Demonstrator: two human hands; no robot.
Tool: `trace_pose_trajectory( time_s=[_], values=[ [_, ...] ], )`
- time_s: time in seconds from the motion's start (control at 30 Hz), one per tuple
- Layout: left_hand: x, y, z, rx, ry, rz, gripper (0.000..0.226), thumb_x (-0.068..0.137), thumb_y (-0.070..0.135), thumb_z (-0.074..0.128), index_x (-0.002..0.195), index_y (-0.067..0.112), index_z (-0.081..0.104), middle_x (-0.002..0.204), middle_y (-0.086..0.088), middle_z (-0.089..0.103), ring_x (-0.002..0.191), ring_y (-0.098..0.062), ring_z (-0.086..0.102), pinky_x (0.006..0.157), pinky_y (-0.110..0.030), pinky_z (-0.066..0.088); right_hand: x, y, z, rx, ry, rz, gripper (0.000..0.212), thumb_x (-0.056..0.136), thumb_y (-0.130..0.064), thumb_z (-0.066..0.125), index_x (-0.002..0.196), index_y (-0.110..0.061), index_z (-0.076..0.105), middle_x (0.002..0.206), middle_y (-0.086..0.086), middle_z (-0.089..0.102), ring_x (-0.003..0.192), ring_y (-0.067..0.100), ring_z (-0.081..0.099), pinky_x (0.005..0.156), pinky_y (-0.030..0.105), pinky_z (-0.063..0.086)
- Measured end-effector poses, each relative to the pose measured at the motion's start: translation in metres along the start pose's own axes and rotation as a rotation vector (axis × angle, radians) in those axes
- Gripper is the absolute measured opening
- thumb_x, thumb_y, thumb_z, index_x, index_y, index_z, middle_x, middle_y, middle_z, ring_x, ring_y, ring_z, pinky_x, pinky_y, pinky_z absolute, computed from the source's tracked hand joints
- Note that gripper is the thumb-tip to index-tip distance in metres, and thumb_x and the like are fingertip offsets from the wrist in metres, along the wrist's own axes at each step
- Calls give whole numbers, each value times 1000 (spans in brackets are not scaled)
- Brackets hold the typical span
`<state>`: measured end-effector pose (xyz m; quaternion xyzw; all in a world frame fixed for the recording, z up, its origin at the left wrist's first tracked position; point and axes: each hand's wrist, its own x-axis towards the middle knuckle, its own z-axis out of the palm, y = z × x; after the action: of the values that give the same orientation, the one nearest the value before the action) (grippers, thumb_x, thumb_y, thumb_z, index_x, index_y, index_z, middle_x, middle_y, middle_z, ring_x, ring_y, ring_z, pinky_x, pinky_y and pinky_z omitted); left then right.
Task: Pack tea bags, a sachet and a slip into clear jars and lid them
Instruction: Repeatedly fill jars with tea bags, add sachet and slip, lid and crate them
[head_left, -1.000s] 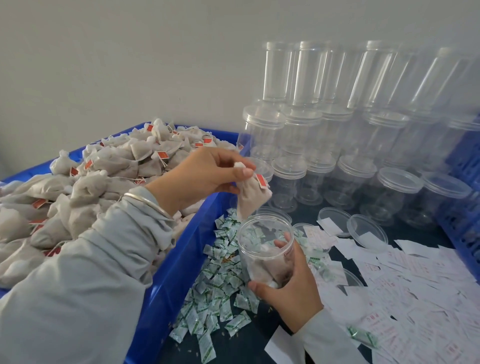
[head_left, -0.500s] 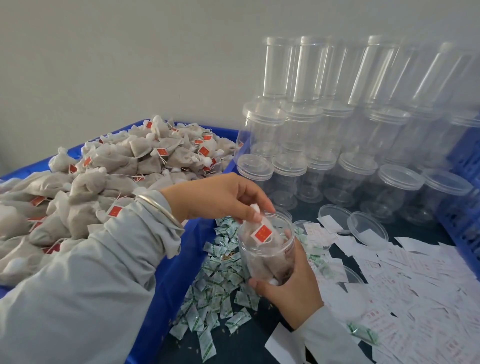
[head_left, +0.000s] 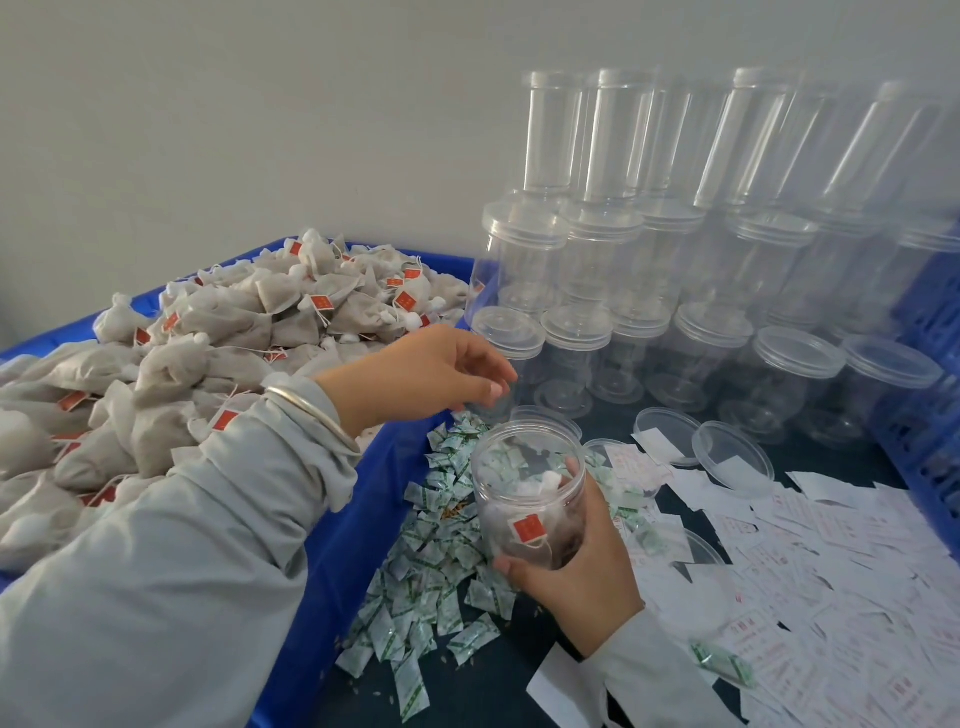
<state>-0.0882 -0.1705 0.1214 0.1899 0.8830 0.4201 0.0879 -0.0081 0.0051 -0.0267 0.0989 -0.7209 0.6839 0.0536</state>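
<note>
Left hand (head_left: 441, 371) lifted clear, grip released; right hand (head_left: 576, 566) grasping one jar (head_left: 527, 499).

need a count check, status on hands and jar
Left hand empty, above the jar. Right hand grips open jar, tea bags inside, no lid. Nothing blocking the mouth.
</note>
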Motion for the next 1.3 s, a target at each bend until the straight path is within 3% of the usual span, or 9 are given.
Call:
trace_pose_trajectory(
  time_s=[0.13, 0.3, 0.57, 0.73, 0.93, 1.03, 1.1, 1.2, 1.3],
  values=[
    [4, -12, -22, 226, 232, -68, 14, 89, 16, 62, 92, 28, 68, 83, 15, 66, 77, 1, 60, 63, -9, 40, 0, 2, -1, -18, -9, -17, 90, 51, -9, 91, 116, -49, 43, 109, -40, 57, 101, -17, 55, 71, 2, 45],
    [7, -40, -56, 444, 564, -263, 22, 92, 10, 52, 105, 17, 68, 111, 0, 65, 102, -17, 56, 80, -23, 36, 0, 3, -2, -17, -21, -22, 90, 53, -5, 89, 115, -51, 43, 109, -40, 57, 101, -15, 57, 70, 4, 47],
    [10, -67, -56, 689, 344, -474, 29, 91, 6, 52, 117, 13, 63, 123, -7, 60, 113, -24, 54, 89, -28, 40, 0, 3, -3, -24, -10, -24, 92, 52, -9, 91, 117, -49, 41, 107, -41, 57, 101, -22, 51, 70, -1, 43],
    [11, -71, -42, 683, 279, -517, 56, 77, 7, 67, 130, 12, 52, 130, -9, 55, 117, -28, 52, 85, -32, 43, 0, 0, -2, -37, -16, -42, 88, 51, -11, 89, 116, -46, 42, 106, -46, 54, 99, -20, 53, 68, -1, 43],
    [12, -73, -40, 760, 250, -508, 10, 86, 14, 59, 83, 6, 64, 99, -11, 66, 91, -27, 61, 83, -37, 51, -1, 0, -3, -44, -12, -37, 88, 54, -3, 89, 115, -47, 43, 106, -46, 53, 98, -17, 54, 68, 0, 44],
    [14, -66, -40, 843, 228, -480, 12, 87, 15, 62, 90, 4, 64, 99, -11, 64, 94, -26, 60, 84, -34, 50, -1, 1, -2, -49, -6, -36, 86, 55, -2, 89, 114, -45, 44, 103, -48, 53, 97, -19, 54, 67, -1, 43],
    [16, -62, -42, 788, 315, -407, 14, 88, 14, 58, 97, 4, 63, 94, -9, 62, 91, -24, 58, 76, -30, 45, -1, 1, -2, -48, -8, -39, 87, 55, -2, 89, 115, -46, 44, 104, -48, 53, 98, -20, 54, 67, -1, 44],
    [16, -52, -44, 502, 522, -282, 11, 90, 15, 49, 87, 10, 57, 76, -2, 56, 72, -20, 52, 57, -26, 35, -1, -1, -2, -52, -10, -41, 88, 53, -9, 90, 116, -49, 43, 107, -45, 53, 100, -16, 56, 68, 2, 45],
    [14, -35, -40, 210, 606, -213, 14, 88, 19, 49, 80, 11, 57, 68, 0, 53, 58, -15, 47, 54, -25, 39, -1, 0, -2, -36, -7, -32, 89, 52, -8, 88, 116, -49, 43, 107, -44, 54, 101, -16, 55, 69, 2, 45]
  ],
)
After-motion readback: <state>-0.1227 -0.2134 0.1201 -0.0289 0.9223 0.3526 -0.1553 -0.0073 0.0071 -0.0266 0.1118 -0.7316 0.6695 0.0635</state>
